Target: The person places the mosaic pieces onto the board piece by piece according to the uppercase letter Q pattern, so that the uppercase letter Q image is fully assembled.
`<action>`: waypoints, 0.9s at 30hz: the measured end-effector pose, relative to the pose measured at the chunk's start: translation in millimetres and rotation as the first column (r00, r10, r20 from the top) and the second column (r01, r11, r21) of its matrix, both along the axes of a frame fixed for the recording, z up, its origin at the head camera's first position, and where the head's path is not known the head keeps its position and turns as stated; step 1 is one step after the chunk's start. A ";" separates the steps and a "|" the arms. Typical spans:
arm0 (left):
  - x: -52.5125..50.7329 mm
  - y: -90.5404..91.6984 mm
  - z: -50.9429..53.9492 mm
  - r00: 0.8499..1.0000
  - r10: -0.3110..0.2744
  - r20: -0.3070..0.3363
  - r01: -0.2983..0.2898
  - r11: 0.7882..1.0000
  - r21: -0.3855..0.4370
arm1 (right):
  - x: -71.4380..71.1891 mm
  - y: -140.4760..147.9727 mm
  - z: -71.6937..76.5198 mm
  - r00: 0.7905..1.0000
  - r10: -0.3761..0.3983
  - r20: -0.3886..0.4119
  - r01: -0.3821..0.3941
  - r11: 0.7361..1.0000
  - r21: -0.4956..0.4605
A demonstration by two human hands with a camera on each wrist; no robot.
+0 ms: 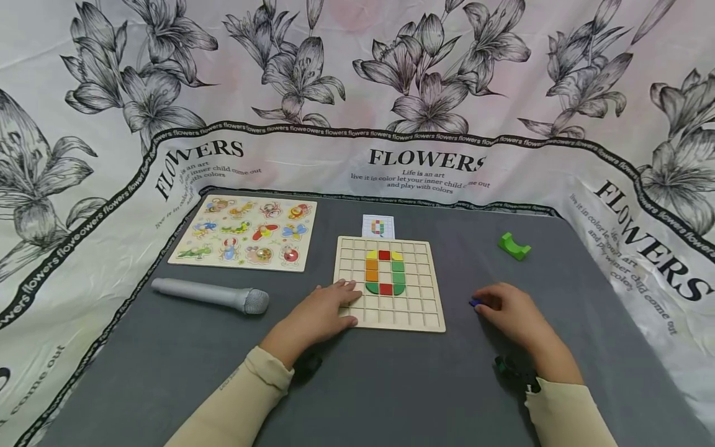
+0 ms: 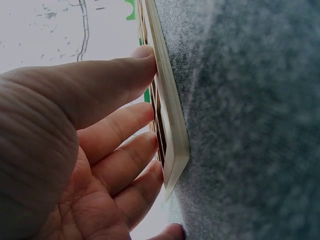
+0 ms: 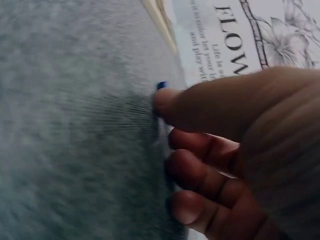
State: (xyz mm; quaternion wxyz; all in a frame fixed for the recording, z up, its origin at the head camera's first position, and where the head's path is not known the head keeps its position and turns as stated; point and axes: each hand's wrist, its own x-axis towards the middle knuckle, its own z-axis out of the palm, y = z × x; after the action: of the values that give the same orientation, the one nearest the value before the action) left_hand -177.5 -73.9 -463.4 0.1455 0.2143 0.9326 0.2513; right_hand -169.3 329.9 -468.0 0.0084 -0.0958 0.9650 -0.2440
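Note:
A wooden grid board (image 1: 402, 313) lies mid-table, with a ring of yellow, red, orange and green pieces (image 1: 385, 290) set in its cells. My left hand (image 1: 318, 313) rests on the board's left edge, thumb and fingertips touching it; the left wrist view shows the fingers loosely extended along the board's side (image 2: 172, 120). To the right of the board, my right hand (image 1: 514, 313) pinches a small blue piece (image 1: 475, 302) between thumb and fingers at the tabletop. In the right wrist view only a corner of the blue piece (image 3: 162, 85) shows past the thumb.
A printed pattern card (image 1: 378, 218) touches the board's far edge. At the left lie an insect picture puzzle (image 1: 246, 266) and a grey microphone (image 1: 206, 292). A green curved block (image 1: 514, 247) sits beyond my right hand. Flower-printed cloth (image 1: 313, 149) surrounds the grey table (image 1: 391, 385).

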 end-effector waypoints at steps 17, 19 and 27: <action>2.4 -0.3 5.8 1.000 0.005 0.010 -0.005 1.000 0.023 | -14.0 -125.2 6.6 0.986 0.108 0.128 -0.094 0.990 -0.108; 2.0 0.6 6.3 1.000 0.003 0.007 -0.003 1.000 0.026 | -14.9 -129.0 6.5 0.986 0.096 0.137 -0.083 0.991 -0.101; 0.2 1.2 8.4 1.000 0.007 -0.002 -0.007 1.000 0.012 | -15.4 -134.5 8.8 0.990 0.108 0.088 -0.101 0.991 -0.086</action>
State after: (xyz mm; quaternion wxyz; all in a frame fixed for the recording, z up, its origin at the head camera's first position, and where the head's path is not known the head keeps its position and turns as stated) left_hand -177.3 -72.7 -454.9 0.1423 0.2120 0.9321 0.2569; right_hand -184.7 195.4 -459.2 0.0618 -0.1351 0.9465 -0.2863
